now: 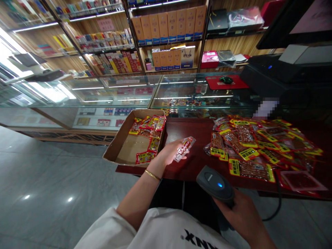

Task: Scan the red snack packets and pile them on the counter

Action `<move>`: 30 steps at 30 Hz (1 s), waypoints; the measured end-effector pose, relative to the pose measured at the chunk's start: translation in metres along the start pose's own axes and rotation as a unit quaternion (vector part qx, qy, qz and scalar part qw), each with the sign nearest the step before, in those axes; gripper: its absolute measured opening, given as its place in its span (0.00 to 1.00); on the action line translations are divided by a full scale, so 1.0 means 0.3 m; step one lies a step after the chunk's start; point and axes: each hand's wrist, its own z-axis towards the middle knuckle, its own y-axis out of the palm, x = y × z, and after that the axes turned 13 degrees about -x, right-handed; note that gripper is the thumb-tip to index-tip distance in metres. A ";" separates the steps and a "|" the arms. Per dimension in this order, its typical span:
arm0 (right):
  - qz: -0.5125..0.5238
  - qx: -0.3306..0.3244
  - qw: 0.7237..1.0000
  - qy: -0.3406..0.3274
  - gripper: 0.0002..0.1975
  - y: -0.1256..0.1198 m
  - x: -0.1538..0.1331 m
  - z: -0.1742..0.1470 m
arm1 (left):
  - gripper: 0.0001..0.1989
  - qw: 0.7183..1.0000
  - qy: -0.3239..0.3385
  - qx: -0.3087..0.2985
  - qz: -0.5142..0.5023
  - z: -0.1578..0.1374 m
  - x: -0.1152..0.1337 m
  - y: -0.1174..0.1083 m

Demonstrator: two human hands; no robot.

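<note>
My left hand [171, 151] is closed around a small red-and-clear snack packet [184, 148], held over the dark red tabletop just right of an open cardboard box [127, 161]. Several red and yellow snack packets [145, 157] lie along the far and right sides of the box. My right hand [240, 207] grips a black barcode scanner [215, 183] with a blue light showing on top; its head points toward the packet. To the right spreads a heap of red and yellow snack packets [249, 138], nearest my right hand.
A scanner cable [278, 200] loops at the right edge of the dark red table [178, 128]. Behind stand a glass display counter [124, 90], a mouse [226, 80] on a red mat [240, 83], a dark monitor [282, 31] and shelves of boxes [168, 26].
</note>
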 end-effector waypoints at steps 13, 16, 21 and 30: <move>-0.030 0.008 0.999 0.016 0.15 0.027 0.014 -0.002 | 0.10 0.999 -0.053 0.006 -0.010 0.065 -0.047 -0.035; -0.041 0.001 0.999 0.014 0.15 0.027 0.025 -0.004 | 0.10 0.998 -0.057 -0.001 0.000 0.063 -0.045 -0.033; -0.046 0.008 0.999 0.012 0.15 0.025 0.022 -0.001 | 0.10 0.998 -0.061 -0.009 -0.011 0.061 -0.045 -0.039; -0.066 0.033 0.997 -0.007 0.14 0.030 0.034 -0.007 | 0.09 0.998 -0.048 -0.016 -0.047 0.056 -0.042 -0.035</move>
